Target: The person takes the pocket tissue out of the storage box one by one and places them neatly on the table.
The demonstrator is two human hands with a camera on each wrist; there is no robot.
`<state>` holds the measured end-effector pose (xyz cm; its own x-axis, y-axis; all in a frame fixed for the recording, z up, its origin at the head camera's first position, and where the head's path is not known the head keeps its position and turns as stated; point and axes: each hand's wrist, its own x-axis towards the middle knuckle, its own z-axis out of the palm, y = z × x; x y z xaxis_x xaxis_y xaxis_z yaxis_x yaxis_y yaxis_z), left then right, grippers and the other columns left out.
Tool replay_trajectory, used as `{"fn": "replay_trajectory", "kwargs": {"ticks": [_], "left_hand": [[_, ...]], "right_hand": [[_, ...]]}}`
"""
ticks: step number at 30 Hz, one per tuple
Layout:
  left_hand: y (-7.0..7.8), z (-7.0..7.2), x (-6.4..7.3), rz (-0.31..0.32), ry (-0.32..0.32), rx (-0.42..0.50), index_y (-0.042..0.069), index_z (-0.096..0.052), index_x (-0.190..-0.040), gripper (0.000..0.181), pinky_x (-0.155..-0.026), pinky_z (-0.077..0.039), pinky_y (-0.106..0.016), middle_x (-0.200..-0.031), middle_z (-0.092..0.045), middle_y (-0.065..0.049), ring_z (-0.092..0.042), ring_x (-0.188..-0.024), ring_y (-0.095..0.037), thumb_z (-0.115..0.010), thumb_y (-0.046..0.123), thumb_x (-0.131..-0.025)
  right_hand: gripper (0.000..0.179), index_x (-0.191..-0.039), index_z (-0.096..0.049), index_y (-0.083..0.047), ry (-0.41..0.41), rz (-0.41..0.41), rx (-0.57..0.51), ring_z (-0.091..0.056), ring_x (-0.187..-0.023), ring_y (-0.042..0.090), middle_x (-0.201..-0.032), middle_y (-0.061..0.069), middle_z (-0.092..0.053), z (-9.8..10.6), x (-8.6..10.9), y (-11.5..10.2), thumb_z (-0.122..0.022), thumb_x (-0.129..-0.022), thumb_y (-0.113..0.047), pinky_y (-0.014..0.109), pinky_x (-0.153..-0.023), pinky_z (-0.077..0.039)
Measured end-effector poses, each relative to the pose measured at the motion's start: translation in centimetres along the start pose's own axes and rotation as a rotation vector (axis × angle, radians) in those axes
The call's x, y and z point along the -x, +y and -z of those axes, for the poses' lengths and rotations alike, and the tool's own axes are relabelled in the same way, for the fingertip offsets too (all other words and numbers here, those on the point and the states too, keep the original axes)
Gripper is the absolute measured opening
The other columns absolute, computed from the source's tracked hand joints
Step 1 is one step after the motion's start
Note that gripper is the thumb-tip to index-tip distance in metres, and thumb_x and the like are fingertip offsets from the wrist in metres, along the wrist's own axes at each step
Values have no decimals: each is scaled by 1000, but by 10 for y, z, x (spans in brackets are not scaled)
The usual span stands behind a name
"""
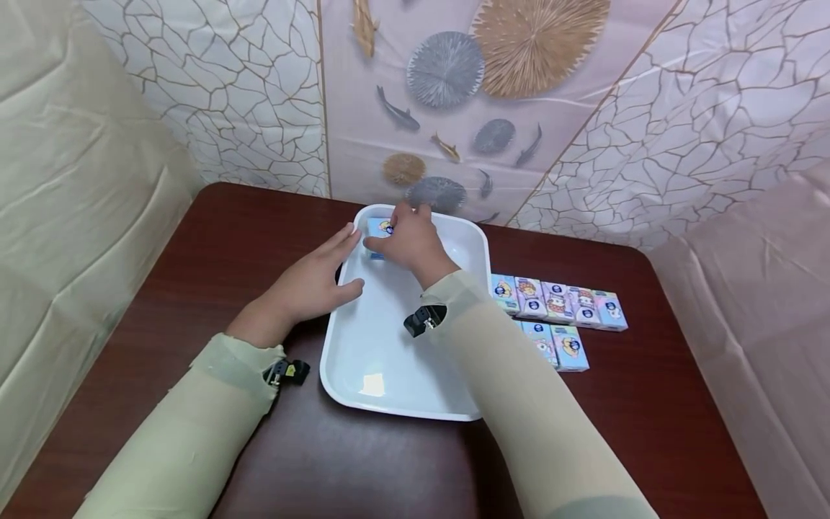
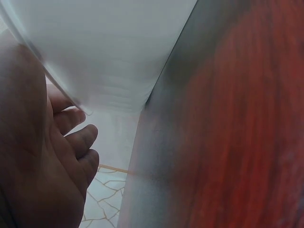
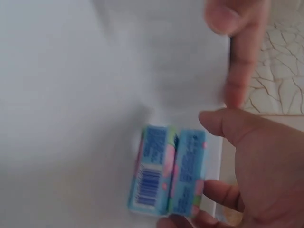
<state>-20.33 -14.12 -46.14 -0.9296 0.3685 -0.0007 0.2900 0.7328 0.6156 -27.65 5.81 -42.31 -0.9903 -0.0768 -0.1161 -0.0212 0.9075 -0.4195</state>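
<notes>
A white tray [image 1: 402, 360] lies on the dark red table. My right hand [image 1: 418, 241] reaches into its far left corner, bent fingers round a blue tissue pack [image 1: 378, 228]. Up close in the right wrist view, that pack [image 3: 187, 166] is pressed against a second tissue pack [image 3: 149, 173] with a barcode; the fingers are at one end, the thumb just off the other. The left hand [image 1: 308, 285] is at the tray's left rim, fingers extended and thumb spread over the edge. From the left wrist view, this hand [image 2: 61, 142] has its fingertips along the rim.
Right of the tray, several tissue packs [image 1: 558, 301] with cartoon prints form a row, and a shorter row of packs [image 1: 570, 347] lies nearer, partly behind the right sleeve. A patterned cloth [image 1: 259, 108] hangs behind the table [image 1: 279, 216].
</notes>
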Motion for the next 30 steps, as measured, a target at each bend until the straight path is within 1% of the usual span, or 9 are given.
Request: {"fn": "replay_trajectory", "kwargs": {"ticks": [4,7,10,15,18,20,22,26,30], "left_hand": [[0,1,0,-8,1,3,27,-15,-170,88,-125,-36,-54,-179,-5,8,-25,-162,-25,-61,49,-99],[-1,0,0,0,-8,-1,28,-14,-170,88,-125,-36,-54,-179,-4,9,-25,-162,-25,-60,50,-99],[-1,0,0,2,-12,-2,28,-14,-170,88,-125,-36,-54,-179,-3,10,-25,-162,-24,-60,50,-99],[-2,-1,0,0,-2,5,28,-14,-170,87,-125,-36,-52,-178,-3,12,-25,-162,-23,-60,50,-99],[-1,-1,-1,1,-2,7,30,-14,-170,87,-125,-36,-51,-178,-2,13,-24,-162,-23,-60,50,-99],[0,-1,-1,-4,2,7,29,-14,-170,88,-125,-36,-51,-178,-3,12,-25,-162,-23,-61,50,-99],[0,-1,-1,-3,5,5,29,-14,-170,88,-125,-36,-51,-178,-4,11,-24,-162,-23,-61,50,-99],[0,0,-1,2,4,2,29,-14,-170,88,-125,-36,-52,-178,-4,11,-25,-162,-24,-61,50,-99],[0,0,0,12,-3,-4,29,-14,-170,88,-124,-36,-54,-178,-4,10,-25,-162,-25,-61,51,-99]], "right_hand": [[63,-110,-55,-17,71,-11,23,-60,-93,26,-128,12,-46,-7,0,-3,-78,-81,-68,38,-79,-57],[65,-108,-55,-17,91,-14,17,-60,-91,27,-128,12,-47,-9,2,-4,-79,-80,-70,38,-77,-57],[64,-109,-55,-17,90,-20,21,-60,-90,25,-126,11,-48,-9,2,-4,-79,-80,-69,38,-77,-57],[58,-116,-57,-17,60,-25,32,-61,-92,24,-123,12,-53,-5,2,-3,-76,-84,-61,39,-79,-57],[58,-118,-56,-16,26,-29,31,-61,-93,23,-114,9,-59,0,3,-1,-76,-85,-58,40,-79,-57],[57,-118,-55,-15,4,-25,33,-61,-92,22,-107,6,-63,4,3,1,-77,-85,-56,39,-80,-56],[58,-120,-55,-14,-20,-20,29,-63,-92,21,-103,4,-65,9,4,3,-78,-86,-55,39,-81,-56],[57,-121,-55,-15,-60,-24,20,-63,-95,20,-105,2,-66,17,7,7,-78,-87,-55,40,-85,-56],[52,-116,-55,-16,-93,-16,14,-62,-97,21,-106,2,-65,23,9,12,-80,-87,-51,41,-86,-55]]}}
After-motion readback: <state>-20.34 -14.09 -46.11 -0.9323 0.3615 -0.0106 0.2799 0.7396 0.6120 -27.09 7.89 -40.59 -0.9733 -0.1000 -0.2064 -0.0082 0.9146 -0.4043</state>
